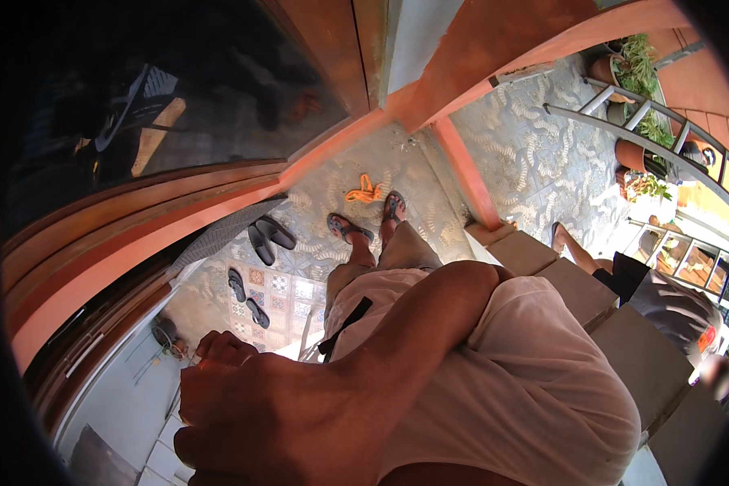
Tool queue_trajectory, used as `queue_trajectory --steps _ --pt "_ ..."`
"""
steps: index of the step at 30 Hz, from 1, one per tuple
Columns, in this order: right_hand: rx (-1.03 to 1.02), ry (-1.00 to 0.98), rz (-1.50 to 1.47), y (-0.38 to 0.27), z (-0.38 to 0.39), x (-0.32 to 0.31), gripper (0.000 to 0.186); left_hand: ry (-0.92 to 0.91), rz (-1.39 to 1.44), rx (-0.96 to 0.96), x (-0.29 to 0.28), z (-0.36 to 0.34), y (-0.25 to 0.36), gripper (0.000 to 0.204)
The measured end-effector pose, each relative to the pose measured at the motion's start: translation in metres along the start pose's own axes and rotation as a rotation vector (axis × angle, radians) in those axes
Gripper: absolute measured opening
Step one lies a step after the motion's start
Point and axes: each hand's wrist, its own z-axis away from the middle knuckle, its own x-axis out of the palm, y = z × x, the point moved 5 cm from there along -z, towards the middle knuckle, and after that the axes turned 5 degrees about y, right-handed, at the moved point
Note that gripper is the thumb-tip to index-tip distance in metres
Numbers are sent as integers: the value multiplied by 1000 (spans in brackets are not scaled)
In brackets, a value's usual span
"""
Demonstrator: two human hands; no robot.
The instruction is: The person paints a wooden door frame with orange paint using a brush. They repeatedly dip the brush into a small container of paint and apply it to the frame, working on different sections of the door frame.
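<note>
My right arm is bent across my white shirt (429,356), its forearm running toward the lower left. At its end my right hand (247,405) shows its back, fingers curled in. Whatever the fingers may hold is hidden behind the hand. A short black strap (348,326) lies against the shirt just above the forearm. My left hand cannot be seen. Below me my feet stand in flip-flops (349,228) on patterned floor tiles, with a crumpled orange cloth (365,190) lying in front of them.
Dark slippers (271,239) and another pair (256,313) lie to the left. A dark window (219,105) rises there. An orange post (471,178) and a tiled ledge (571,287) stand right. Beyond are a person in grey (676,304), a metal ladder (624,134) and potted plants (641,61).
</note>
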Motion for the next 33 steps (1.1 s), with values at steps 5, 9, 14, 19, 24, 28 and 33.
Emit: queue_trajectory --steps 5,9,14,19,24,28,33 --pt "155 -160 -109 12 3 -38 47 -23 18 12 -3 0 -8 31" --pt "599 -326 209 60 44 -75 47 -23 33 -54 -8 -30 -29 31" --pt "796 -270 409 95 106 -127 33 -23 4 -205 -32 -45 -47 33" --pt "867 -284 716 93 133 -162 20 36 -132 -373 -59 -76 -70 44" --pt "1000 171 957 77 159 -193 23 -17 -208 -652 -67 -116 -95 61" --pt "789 709 761 66 189 -224 23 -24 -177 -847 -65 -135 -110 68" --pt "800 1172 409 38 187 -204 35 52 -228 -970 -64 -143 -114 67"
